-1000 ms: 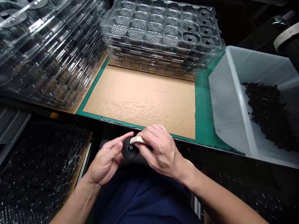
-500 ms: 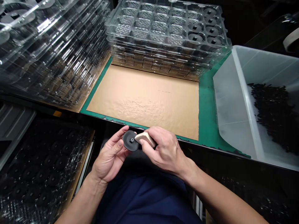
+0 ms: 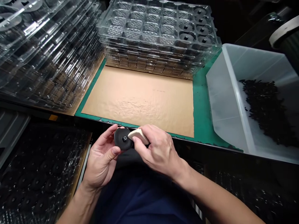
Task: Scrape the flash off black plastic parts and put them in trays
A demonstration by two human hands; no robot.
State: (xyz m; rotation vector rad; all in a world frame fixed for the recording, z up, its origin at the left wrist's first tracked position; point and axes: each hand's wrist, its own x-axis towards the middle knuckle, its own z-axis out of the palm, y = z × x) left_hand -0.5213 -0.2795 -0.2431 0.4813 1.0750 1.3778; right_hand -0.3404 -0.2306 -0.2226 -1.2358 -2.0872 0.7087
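Note:
Between thumb and fingers, my left hand (image 3: 102, 157) grips a round black disc (image 3: 120, 141) by its rim, its face and small raised hub turned up toward me. My right hand (image 3: 156, 149) is closed on a cream-coloured flat block (image 3: 140, 136), whose kind I cannot make out. The block's rounded tip lies against or just over the disc, close to the hub. Both hands are in front of the table's near edge, above my lap. The fingers beneath the disc are partly hidden.
Cardboard (image 3: 140, 99) lies on a green mat (image 3: 201, 109). Stacked clear trays (image 3: 151, 37) stand behind, some pockets holding black discs; a taller tray stack (image 3: 46, 59) is at left. A translucent bin (image 3: 221, 84) at right contains black pieces (image 3: 263, 105). Lower left is a disc-filled tray (image 3: 44, 168).
The whole view has shifted slightly, so hands and table appear farther left. The disc has turned a little in my left hand; the block stays at its face.

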